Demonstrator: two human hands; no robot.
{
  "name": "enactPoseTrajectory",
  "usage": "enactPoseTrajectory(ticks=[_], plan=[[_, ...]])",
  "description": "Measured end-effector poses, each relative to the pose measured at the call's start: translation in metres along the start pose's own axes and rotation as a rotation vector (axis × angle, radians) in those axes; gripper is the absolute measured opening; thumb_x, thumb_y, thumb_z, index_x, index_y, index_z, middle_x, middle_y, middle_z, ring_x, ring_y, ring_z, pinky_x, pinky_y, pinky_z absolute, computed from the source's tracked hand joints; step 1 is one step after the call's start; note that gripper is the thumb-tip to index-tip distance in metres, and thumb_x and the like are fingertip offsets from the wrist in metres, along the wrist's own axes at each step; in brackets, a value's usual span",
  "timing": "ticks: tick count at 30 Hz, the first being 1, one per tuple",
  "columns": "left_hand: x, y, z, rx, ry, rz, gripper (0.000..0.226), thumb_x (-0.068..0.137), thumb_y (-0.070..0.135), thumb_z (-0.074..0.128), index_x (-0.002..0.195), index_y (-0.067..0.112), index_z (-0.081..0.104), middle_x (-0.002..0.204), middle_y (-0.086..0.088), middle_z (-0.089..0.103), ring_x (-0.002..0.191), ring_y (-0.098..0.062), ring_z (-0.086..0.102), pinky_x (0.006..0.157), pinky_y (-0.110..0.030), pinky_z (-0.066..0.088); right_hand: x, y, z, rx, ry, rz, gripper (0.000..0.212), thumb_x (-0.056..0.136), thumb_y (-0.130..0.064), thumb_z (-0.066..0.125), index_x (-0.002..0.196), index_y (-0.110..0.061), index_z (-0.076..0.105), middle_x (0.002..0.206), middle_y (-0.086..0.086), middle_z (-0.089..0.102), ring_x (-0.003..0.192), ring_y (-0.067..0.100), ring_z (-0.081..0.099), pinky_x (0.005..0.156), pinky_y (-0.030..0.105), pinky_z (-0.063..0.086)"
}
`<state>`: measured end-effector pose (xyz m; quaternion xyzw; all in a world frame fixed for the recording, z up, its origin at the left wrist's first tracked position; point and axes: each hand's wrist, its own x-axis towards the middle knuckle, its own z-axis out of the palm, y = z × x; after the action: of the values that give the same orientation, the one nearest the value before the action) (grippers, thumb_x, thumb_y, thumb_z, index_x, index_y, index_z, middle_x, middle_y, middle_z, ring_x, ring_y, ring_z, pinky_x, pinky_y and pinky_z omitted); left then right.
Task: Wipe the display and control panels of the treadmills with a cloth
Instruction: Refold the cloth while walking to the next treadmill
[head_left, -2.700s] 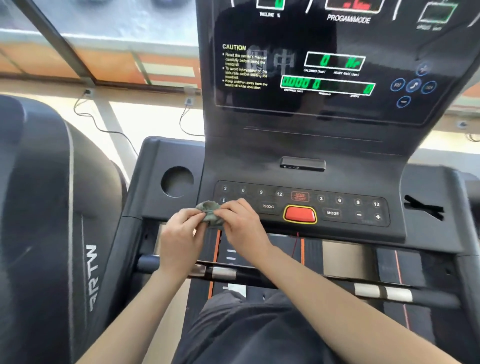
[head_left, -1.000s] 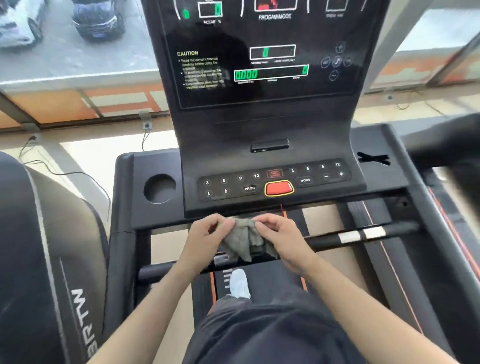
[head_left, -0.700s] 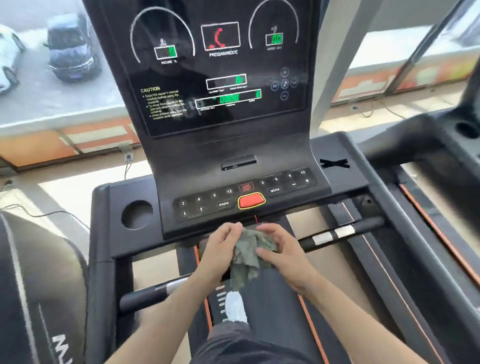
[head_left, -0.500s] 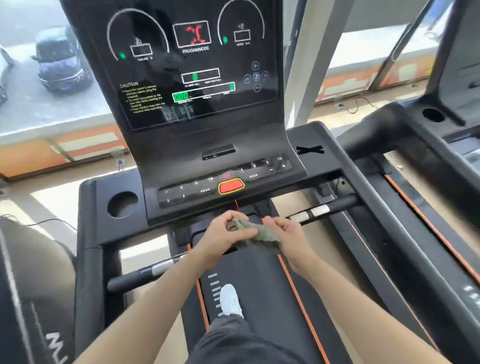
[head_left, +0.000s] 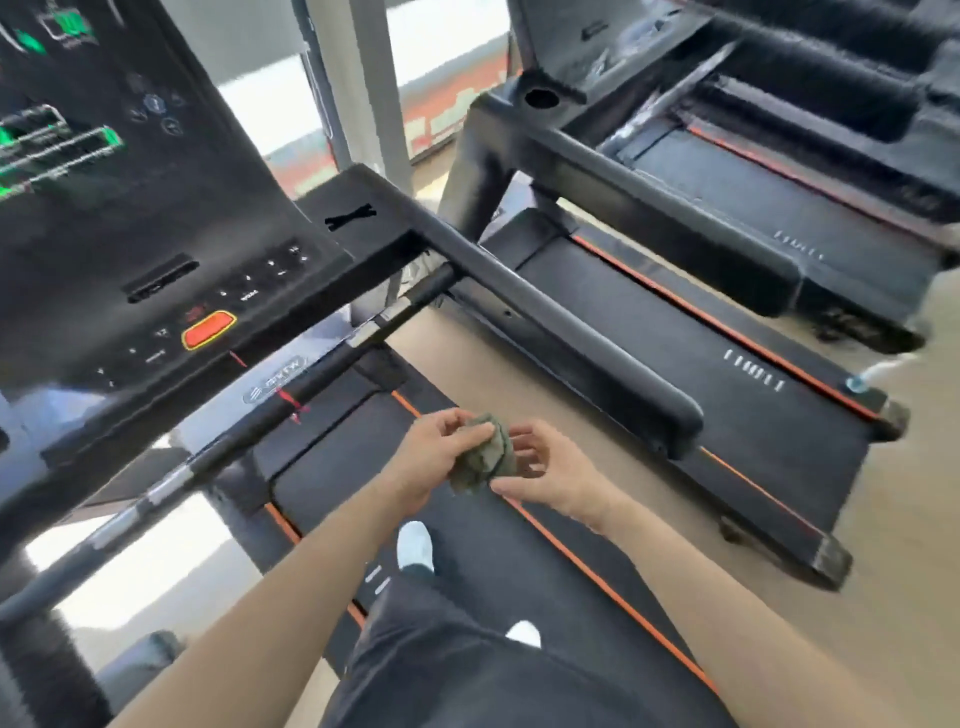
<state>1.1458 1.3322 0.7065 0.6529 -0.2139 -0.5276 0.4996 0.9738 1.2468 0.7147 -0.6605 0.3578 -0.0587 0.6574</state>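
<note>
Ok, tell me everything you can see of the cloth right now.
The small grey-green fabric cloth is crumpled into a wad, soft and creased, held in the air above the black treadmill belt. The left hand pinches its left side, thumb on top. The right hand cups its right edge with loose fingers; whether it grips is unclear.
</note>
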Motion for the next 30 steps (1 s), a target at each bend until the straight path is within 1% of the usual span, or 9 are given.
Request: enactPoseTrajectory(ticks=[3,7,11,14,17,22,25,28,30], plan=[[-0.001,0.0,0.054,0.108,-0.096,0.011,0.026,0.083,0.026,0.082,0.092,0.007,0.067,0.08,-0.006,0.07,0.071,-0.017,0.062,0.063,-0.027,0.049,-0.035,0.02,-0.024,-0.006,0.116,-0.056,0.057,0.069,-0.011,0.089,0.115,-0.023,0.056,0.104,-0.003,0.069,0.088,-0.002,0.064,0.08,0.015,0.05],[0.009,-0.002,0.114,0.293,-0.252,0.008,0.024,0.085,0.024,0.082,0.079,0.015,0.061,0.061,0.004,0.062,0.049,-0.011,0.052,0.041,-0.019,0.038,-0.069,0.042,-0.057,-0.046,0.258,-0.081,0.032,0.087,-0.001,0.072,0.086,-0.032,0.061,0.074,-0.023,0.066,0.071,-0.007,0.058,0.07,0.014,0.044],[0.032,-0.007,0.159,0.405,-0.497,0.034,0.019,0.085,0.028,0.082,0.079,0.018,0.068,0.066,0.008,0.065,0.06,-0.004,0.058,0.057,-0.019,0.047,-0.104,0.072,-0.093,0.098,0.436,0.021,0.019,0.097,-0.007,0.059,0.105,-0.014,0.074,0.089,-0.003,0.069,0.083,0.009,0.059,0.078,0.036,0.052],[0.048,-0.012,0.189,0.552,-0.666,0.031,0.02,0.086,0.031,0.081,0.091,0.013,0.075,0.071,0.003,0.064,0.061,-0.006,0.056,0.057,-0.02,0.045,-0.132,0.09,-0.115,0.206,0.603,0.116,0.021,0.1,-0.007,0.055,0.11,-0.01,0.074,0.089,0.001,0.068,0.082,0.012,0.059,0.076,0.034,0.052],[0.06,-0.013,0.22,0.724,-0.775,0.071,0.024,0.085,0.037,0.081,0.089,0.014,0.078,0.065,0.004,0.057,0.055,-0.006,0.046,0.055,-0.023,0.038,-0.16,0.109,-0.133,0.282,0.744,0.158,0.017,0.098,-0.006,0.06,0.102,-0.012,0.075,0.088,0.0,0.071,0.08,0.012,0.062,0.074,0.029,0.051],[0.076,-0.008,0.281,1.016,-0.768,0.339,0.028,0.079,0.049,0.08,0.063,0.031,0.065,0.057,0.011,0.055,0.055,-0.006,0.049,0.056,-0.028,0.038,-0.191,0.135,-0.168,0.345,0.944,0.221,0.017,0.096,0.0,0.059,0.089,-0.013,0.068,0.076,0.002,0.064,0.068,0.014,0.054,0.059,0.022,0.047],[0.087,-0.007,0.322,1.003,-0.745,0.372,0.029,0.083,0.045,0.078,0.064,0.031,0.061,0.057,0.013,0.053,0.057,-0.005,0.047,0.057,-0.026,0.036,-0.205,0.149,-0.2,0.372,1.083,0.243,0.02,0.1,-0.003,0.052,0.09,-0.014,0.066,0.077,-0.004,0.065,0.068,0.009,0.055,0.057,0.017,0.047],[0.09,-0.01,0.359,0.882,-0.762,0.316,0.027,0.088,0.036,0.076,0.066,0.031,0.061,0.051,0.019,0.049,0.052,0.0,0.042,0.055,-0.018,0.034,-0.217,0.163,-0.238,0.412,1.009,0.255,0.018,0.098,-0.006,0.051,0.097,-0.012,0.067,0.082,0.002,0.066,0.071,0.01,0.056,0.065,0.026,0.046],[0.088,-0.012,0.385,0.844,-0.769,0.29,0.028,0.089,0.034,0.074,0.065,0.029,0.062,0.053,0.017,0.048,0.054,-0.003,0.041,0.056,-0.023,0.035,-0.221,0.171,-0.264,0.394,0.864,0.218,0.027,0.088,-0.016,0.056,0.111,-0.018,0.069,0.08,0.009,0.063,0.07,0.013,0.054,0.066,0.028,0.045]])
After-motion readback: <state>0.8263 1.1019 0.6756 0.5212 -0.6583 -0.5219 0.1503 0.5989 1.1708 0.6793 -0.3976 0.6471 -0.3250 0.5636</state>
